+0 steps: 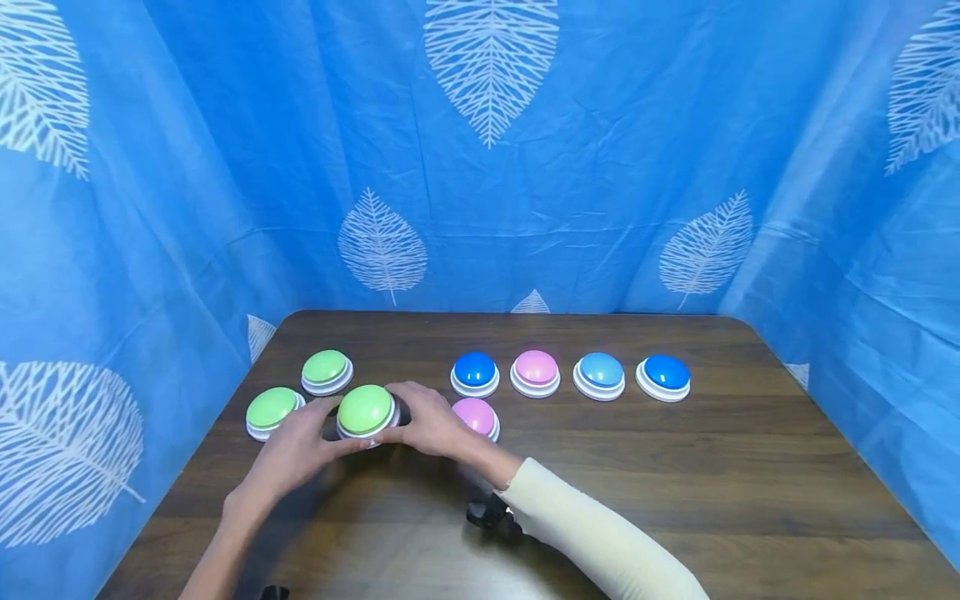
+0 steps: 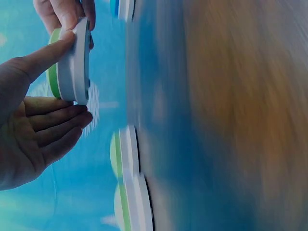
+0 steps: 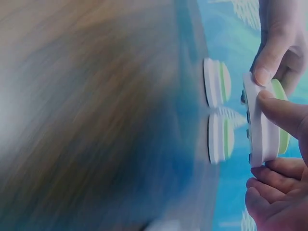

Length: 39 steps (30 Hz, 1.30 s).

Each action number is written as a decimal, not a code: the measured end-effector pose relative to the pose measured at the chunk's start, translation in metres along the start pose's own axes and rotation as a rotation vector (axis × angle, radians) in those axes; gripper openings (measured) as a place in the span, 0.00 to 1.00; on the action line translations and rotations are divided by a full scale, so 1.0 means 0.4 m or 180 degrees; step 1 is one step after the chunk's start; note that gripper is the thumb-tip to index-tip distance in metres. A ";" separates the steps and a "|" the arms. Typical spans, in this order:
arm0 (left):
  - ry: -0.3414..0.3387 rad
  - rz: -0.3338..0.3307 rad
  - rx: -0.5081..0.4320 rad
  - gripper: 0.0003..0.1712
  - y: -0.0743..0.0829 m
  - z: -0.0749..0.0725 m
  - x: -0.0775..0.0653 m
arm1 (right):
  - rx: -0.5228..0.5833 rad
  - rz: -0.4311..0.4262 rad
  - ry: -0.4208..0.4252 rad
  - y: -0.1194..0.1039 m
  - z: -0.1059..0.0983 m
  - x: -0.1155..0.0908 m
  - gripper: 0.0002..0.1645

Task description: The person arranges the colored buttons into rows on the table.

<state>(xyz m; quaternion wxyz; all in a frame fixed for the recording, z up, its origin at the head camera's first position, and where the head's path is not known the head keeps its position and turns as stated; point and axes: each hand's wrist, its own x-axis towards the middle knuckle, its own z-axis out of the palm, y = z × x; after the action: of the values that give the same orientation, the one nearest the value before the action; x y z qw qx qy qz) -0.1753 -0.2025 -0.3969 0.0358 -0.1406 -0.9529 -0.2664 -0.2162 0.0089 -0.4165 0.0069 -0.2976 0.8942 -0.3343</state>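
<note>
Between my two hands a green push button (image 1: 365,410) with a white round base is held up off the table, as both wrist views show. My left hand (image 1: 294,442) grips its left side, the thumb (image 2: 50,55) on the base and the fingers around the far edge. From the right side my right hand (image 1: 429,422) grips the same base with thumb and fingers. Two more green buttons stand close by on the left: one behind (image 1: 324,367), and one beside my left hand (image 1: 272,409). A pink button (image 1: 476,416) is partly hidden behind my right wrist.
Along the back stand a dark blue button (image 1: 475,371), a pink button (image 1: 536,369), a light blue button (image 1: 600,372) and another dark blue button (image 1: 664,374). The brown wooden table (image 1: 720,492) meets blue leaf-patterned cloth (image 1: 585,183) at the back and sides.
</note>
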 end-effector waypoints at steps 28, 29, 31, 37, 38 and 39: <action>-0.0264 0.0784 -0.0095 0.35 0.337 0.294 0.187 | 0.0083 0.0753 0.0662 0.268 -0.242 -0.329 0.43; -0.0272 0.0799 -0.0061 0.35 0.342 0.301 0.191 | 0.0069 0.0775 0.0668 0.273 -0.245 -0.336 0.43; -0.0292 0.0855 -0.0032 0.35 0.352 0.314 0.197 | 0.0063 0.0844 0.0667 0.283 -0.248 -0.348 0.43; -0.0337 0.1001 -0.0030 0.35 0.374 0.339 0.204 | 0.0061 0.0934 0.0658 0.310 -0.251 -0.375 0.42; -0.0338 0.1003 -0.0014 0.35 0.377 0.343 0.205 | 0.0065 0.0932 0.0657 0.313 -0.252 -0.379 0.41; -0.0338 0.0998 0.0014 0.35 0.380 0.346 0.206 | 0.0068 0.0931 0.0658 0.316 -0.252 -0.382 0.41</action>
<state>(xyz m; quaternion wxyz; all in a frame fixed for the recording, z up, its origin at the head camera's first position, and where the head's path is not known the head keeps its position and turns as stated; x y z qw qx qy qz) -0.2097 0.0141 -0.4278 0.0268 -0.3014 -0.9204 -0.2477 -0.1786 0.2265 -0.4428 -0.0334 -0.1283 0.9203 -0.3681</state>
